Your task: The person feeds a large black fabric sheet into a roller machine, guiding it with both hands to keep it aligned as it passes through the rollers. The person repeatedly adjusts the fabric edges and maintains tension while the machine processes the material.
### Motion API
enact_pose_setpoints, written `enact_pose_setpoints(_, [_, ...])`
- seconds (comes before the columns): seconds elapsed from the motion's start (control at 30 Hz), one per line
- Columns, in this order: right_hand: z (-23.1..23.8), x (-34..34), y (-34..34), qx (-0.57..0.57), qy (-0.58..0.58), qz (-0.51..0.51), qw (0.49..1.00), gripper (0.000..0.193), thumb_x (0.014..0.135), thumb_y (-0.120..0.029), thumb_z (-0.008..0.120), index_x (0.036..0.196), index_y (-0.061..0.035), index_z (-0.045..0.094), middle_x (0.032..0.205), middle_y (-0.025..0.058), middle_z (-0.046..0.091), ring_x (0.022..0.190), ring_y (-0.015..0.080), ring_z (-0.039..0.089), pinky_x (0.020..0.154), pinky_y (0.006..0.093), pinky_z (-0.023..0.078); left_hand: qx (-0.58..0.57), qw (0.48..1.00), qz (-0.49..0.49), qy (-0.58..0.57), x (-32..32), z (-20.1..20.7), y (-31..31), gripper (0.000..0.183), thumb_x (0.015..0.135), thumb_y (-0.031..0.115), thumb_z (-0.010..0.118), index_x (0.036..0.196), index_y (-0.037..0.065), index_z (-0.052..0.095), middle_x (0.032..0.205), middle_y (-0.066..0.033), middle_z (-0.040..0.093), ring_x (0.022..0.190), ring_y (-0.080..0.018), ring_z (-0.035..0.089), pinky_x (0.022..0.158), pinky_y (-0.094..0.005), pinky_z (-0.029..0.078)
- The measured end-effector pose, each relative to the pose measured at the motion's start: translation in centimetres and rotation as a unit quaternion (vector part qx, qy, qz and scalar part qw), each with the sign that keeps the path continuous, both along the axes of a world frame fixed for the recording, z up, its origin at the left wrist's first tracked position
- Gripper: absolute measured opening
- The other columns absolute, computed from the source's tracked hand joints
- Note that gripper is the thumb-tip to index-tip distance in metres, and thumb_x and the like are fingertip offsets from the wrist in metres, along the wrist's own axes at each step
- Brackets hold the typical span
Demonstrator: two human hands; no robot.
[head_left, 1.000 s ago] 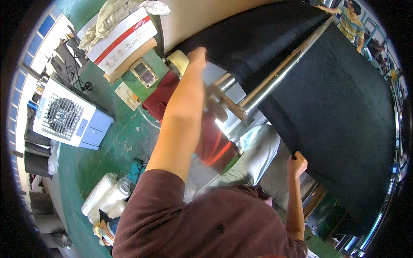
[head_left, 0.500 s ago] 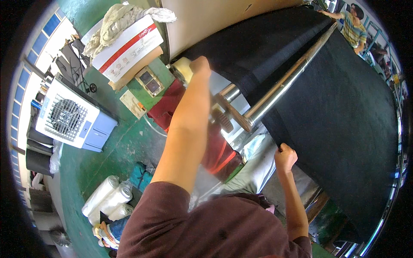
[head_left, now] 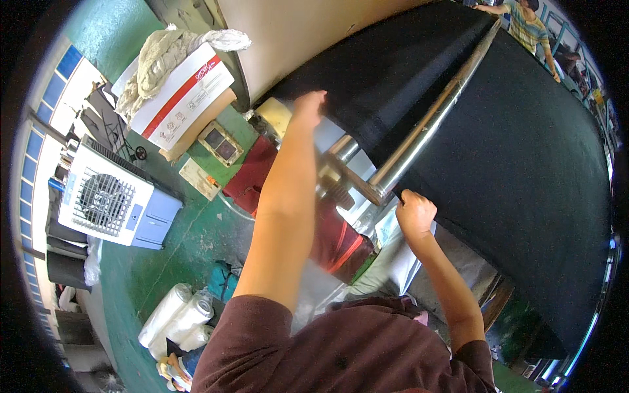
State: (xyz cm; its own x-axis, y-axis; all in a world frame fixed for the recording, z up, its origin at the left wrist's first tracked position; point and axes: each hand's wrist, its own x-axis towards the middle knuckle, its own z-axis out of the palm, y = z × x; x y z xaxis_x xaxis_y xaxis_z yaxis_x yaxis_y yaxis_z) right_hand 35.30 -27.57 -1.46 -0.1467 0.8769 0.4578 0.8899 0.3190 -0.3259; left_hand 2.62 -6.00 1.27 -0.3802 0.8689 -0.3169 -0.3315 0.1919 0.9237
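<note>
A wide black fabric sheet (head_left: 517, 150) runs over and around a long shiny metal bar (head_left: 436, 121). My right hand (head_left: 417, 213) is closed in a fist on the near edge of this sheet, just right of the bar's near end. Further off and to the left, my left hand (head_left: 309, 110) reaches with a stretched arm to the edge of the fabric's upper stretch. Its fingers are pressed together there, partly turned from view. Beside that hand sits a pale yellow roll (head_left: 274, 116). Below the bar end, a toothed gear (head_left: 337, 191) shows between my arms.
A white box with a red stripe (head_left: 180, 98) carries pale bundled cloth (head_left: 154, 69). An air cooler (head_left: 118, 196) stands on the green floor at left, above several plastic-wrapped rolls (head_left: 173, 314). Another person (head_left: 527, 29) in a striped shirt touches the fabric's far end.
My right hand has moved up and left along the fabric edge, closer to the bar's end. My left hand has shifted slightly right. The whole view has moved a little.
</note>
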Motion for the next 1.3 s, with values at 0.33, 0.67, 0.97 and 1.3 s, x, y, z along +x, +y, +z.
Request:
enact_pose_setpoints(0.33, [0.0, 0.0, 3.3, 0.041, 0.02, 0.025, 0.999, 0.004, 0.068, -0.006, 0.054, 0.067, -0.0094, 0.051, 0.065, 0.0096, 0.058, 0.055, 0.0291, 0.059, 0.05, 0.0389, 0.048, -0.023, 0.994, 0.064, -0.079, 1.4, 0.7, 0.3, 0.028, 0.07, 0.001, 0.047, 0.092, 0.009, 0.063, 0.106, -0.0083, 0.055, 0.095, -0.0265, 0.051, 0.083, -0.0389, 0.04])
enact_pose_setpoints(0.67, [-4.9, 29.5, -3.7, -0.022, -0.105, -0.27, 0.957, 0.029, 0.066, -0.008, 0.061, 0.094, -0.0036, 0.059, 0.097, 0.0131, 0.06, 0.087, 0.0316, 0.058, 0.072, 0.0379, 0.047, 0.003, 0.97, 0.208, -0.126, 3.5, 3.5, -1.9, 0.013, 0.075, 0.003, 0.05, 0.084, 0.002, 0.06, 0.084, -0.0121, 0.057, 0.073, -0.0241, 0.055, 0.061, -0.0353, 0.047])
enact_pose_setpoints(0.97, [-8.2, 33.2, -13.5, -0.146, -0.062, -0.402, 0.902, 0.027, 0.064, -0.01, 0.061, 0.091, -0.0047, 0.063, 0.084, 0.0152, 0.063, 0.078, 0.0323, 0.06, 0.067, 0.0379, 0.048, 0.037, 0.961, 0.23, -0.149, 2.9, 1.7, -0.5, 0.03, 0.069, 0.001, 0.063, 0.096, -0.004, 0.054, 0.094, -0.0159, 0.058, 0.081, -0.0248, 0.056, 0.067, -0.0361, 0.047])
enact_pose_setpoints(1.3, [-6.2, 24.4, -13.0, -0.03, -0.022, -0.285, 0.958, 0.017, 0.058, -0.004, 0.057, 0.059, -0.005, 0.041, 0.057, 0.0156, 0.046, 0.055, 0.0351, 0.049, 0.048, 0.0383, 0.038, -0.011, 0.976, 0.205, -0.077, 1.7, 1.4, -0.5, 0.023, 0.071, 0.006, 0.062, 0.092, -0.002, 0.059, 0.091, -0.009, 0.06, 0.081, -0.0205, 0.055, 0.073, -0.0388, 0.045])
